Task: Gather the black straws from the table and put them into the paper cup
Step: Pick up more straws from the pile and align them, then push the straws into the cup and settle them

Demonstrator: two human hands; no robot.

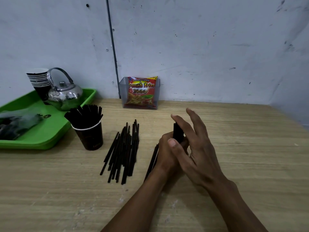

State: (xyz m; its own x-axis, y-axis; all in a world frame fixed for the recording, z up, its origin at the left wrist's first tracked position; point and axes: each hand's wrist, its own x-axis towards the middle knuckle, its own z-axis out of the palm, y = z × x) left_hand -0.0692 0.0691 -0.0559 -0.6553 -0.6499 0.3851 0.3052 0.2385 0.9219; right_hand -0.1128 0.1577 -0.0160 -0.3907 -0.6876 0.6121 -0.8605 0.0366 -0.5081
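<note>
- Nearest the camera, the left hand [168, 148] is curled round a small bundle of thin black plastic straws [178, 133], thumb across the front. The bundle's top ends stick up above the fist and its lower ends trail down past the wrist.
- The right hand [194, 148] lies against that bundle with its fingers straight and spread. It grips nothing itself and appears to be squaring the bundle up.
- Just left of the hands, a loose pile of black straws [123, 151] lies flat on the pale wooden table [250, 164], so a fair share of the work is left.
- Further left stands the dark paper cup with a white rim [90, 136], already packed with upright black straws [84, 117]. I judge the task well past halfway, with the held bundle due to go in next.
- Beyond are a green plastic tray [41, 136], a shiny steel kettle [64, 94] and a stack of spare paper cups [39, 81].
- At the wall, a clear plastic holder contains a red snack packet [141, 92].
</note>
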